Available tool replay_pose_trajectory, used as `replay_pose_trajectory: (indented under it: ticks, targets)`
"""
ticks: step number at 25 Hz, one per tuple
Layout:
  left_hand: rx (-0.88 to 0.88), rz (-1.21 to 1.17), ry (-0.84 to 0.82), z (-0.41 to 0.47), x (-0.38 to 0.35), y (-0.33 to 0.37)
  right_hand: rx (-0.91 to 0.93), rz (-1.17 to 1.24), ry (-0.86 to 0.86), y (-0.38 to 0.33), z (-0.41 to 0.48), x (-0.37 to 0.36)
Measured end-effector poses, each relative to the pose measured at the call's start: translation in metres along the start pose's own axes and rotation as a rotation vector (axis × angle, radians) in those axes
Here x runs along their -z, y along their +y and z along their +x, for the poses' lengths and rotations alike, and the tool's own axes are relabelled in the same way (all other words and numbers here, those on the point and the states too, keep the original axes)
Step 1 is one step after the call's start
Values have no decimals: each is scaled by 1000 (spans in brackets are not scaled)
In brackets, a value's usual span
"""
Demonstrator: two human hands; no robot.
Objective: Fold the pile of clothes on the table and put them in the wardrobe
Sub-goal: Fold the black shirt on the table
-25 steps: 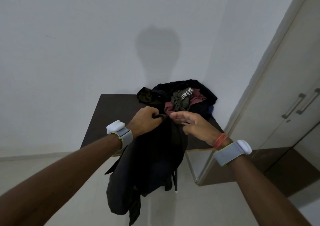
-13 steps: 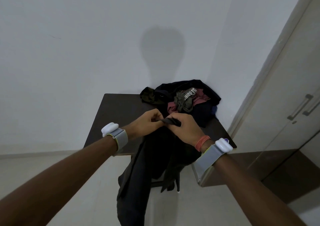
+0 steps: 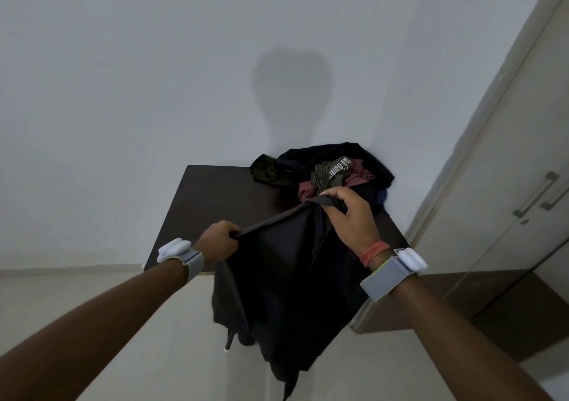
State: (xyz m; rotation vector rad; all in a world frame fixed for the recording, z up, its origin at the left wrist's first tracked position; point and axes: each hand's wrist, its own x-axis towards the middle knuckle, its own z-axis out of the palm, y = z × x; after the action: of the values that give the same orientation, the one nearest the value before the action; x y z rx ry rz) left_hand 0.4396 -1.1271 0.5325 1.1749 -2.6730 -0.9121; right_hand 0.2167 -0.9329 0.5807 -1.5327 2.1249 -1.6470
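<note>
A black garment hangs in the air in front of the dark brown table. My left hand grips its top edge at the left, and my right hand grips the same edge higher up at the right, so the edge is stretched between them. The cloth drops below table height toward the floor. A pile of clothes in black, olive and maroon lies at the table's far right corner, beyond my right hand.
The wardrobe with closed doors and two long handles stands at the right, close to the table. A plain white wall is behind the table. Pale floor lies below and to the left.
My hands were together at the garment's top; they have pulled apart, left hand down-left and right hand up-right, spreading the edge of the black garment wide.
</note>
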Motion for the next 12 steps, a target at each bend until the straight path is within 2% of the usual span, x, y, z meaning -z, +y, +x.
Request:
replay_pose_trajectory:
  ticks: [6,12]
  targets:
    - [114,40,183,1,18,-33,-233,-5,49,41,-13,24]
    - [184,143,307,-2,25,-54,-280,-22,-28,71,-27,24]
